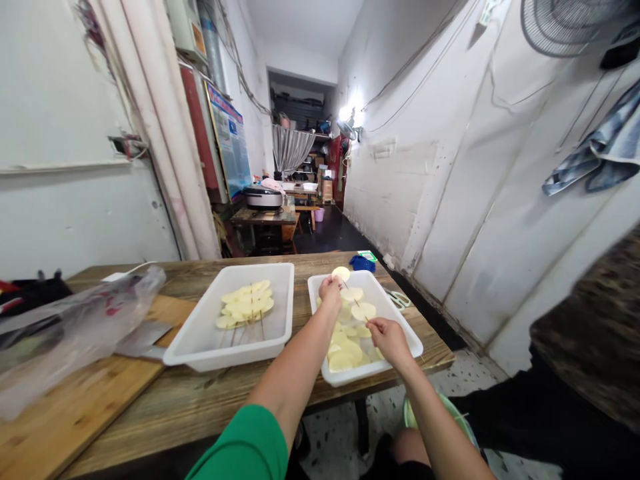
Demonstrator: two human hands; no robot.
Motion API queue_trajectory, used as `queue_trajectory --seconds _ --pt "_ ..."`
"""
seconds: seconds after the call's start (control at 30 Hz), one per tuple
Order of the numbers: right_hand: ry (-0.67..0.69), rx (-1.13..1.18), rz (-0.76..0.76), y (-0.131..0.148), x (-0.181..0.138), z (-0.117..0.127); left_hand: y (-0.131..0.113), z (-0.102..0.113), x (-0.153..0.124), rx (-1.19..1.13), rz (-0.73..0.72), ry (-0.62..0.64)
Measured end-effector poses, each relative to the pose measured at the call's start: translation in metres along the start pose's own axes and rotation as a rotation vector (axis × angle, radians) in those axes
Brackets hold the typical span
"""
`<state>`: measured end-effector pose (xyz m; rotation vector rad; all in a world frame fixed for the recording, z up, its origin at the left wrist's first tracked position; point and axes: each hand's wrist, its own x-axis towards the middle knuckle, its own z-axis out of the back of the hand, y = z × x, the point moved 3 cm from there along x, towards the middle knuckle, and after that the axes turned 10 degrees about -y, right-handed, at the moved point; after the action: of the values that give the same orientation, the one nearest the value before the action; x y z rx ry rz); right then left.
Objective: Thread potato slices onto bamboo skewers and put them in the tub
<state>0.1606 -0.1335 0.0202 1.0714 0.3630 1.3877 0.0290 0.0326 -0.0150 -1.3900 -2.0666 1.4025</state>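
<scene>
In the head view, my right hand [391, 340] pinches the lower part of a thin wooden skewer. Pale yellow potato slices are threaded along it, one of them a wide round slice [363, 311] just above my right fingers. My left hand [329, 291] is closed at the far end, its fingertips on a potato slice [341, 273] by the skewer's tip. Below both hands is a white plastic tray [415, 345] with many loose potato slices [345, 350] in it. To the left, a second white tray [195, 337] holds filled skewers [247, 303] laid side by side.
Scissors [399, 299] and a blue item [362, 263] lie beyond the right tray. On the left are a cutting board [125, 373], a wide blade [143, 337] and a clear plastic bag [90, 347]. A green bucket [450, 407] stands below; a person in dark clothing [525, 407] is at right.
</scene>
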Motion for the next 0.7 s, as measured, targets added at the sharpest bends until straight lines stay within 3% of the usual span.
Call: queue_trajectory --seconds 0.7 --pt "0.022 -0.074 0.029 -0.0002 -0.0012 0.0009 -0.0030 0.0015 -0.0001 0.068 -0.090 -0.028"
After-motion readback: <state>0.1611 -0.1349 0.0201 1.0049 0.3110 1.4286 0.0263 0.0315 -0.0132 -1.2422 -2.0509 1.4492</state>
